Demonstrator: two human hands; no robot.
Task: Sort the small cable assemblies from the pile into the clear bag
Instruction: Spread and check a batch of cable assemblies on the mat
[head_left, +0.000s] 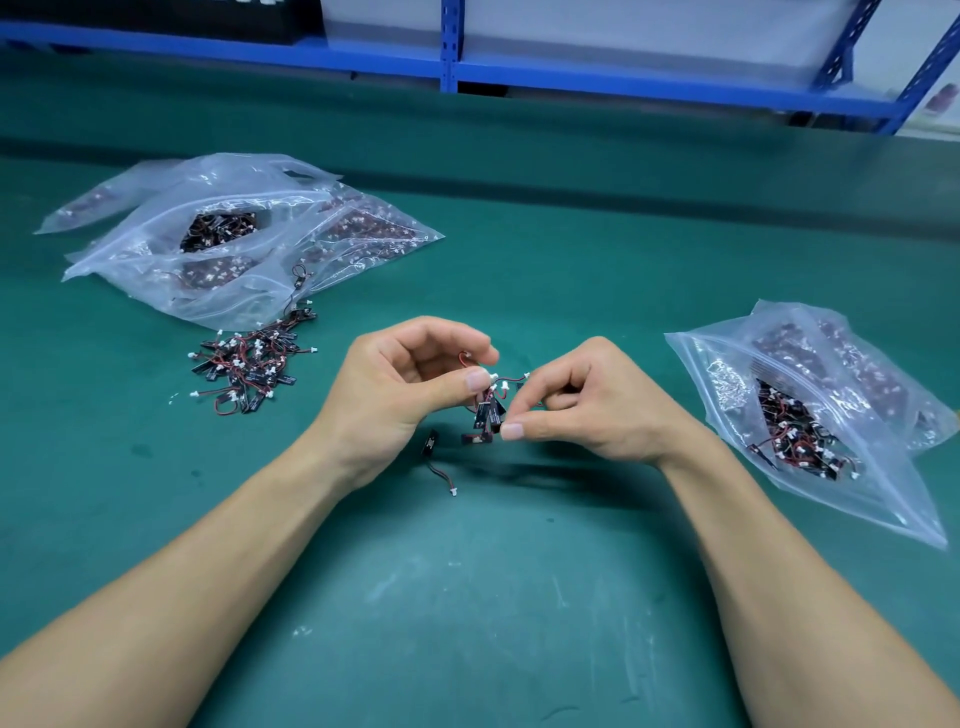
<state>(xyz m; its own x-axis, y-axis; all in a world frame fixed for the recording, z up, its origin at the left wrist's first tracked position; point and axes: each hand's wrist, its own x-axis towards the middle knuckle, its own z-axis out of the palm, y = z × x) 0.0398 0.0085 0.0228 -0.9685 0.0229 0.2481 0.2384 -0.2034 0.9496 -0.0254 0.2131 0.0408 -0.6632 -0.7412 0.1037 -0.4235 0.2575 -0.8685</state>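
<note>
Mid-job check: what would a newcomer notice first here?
At centre, the left hand and right hand pinch a tangled cluster of small black cable assemblies with red wires and white plugs. A loose pile of them lies on the green mat at left, before a heap of clear plastic zip bags; a part-filled clear zip bag lies at right.

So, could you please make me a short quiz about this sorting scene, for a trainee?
1. True or false: the left hand and the right hand both pinch one bunch of cable assemblies.
2. Where does the loose pile lie? A) left of the hands, by the clear bags; B) right of the hands; C) in a tray.
3. Fill in: the mat is ____.
Key: 1 true; 2 A; 3 green.
</note>
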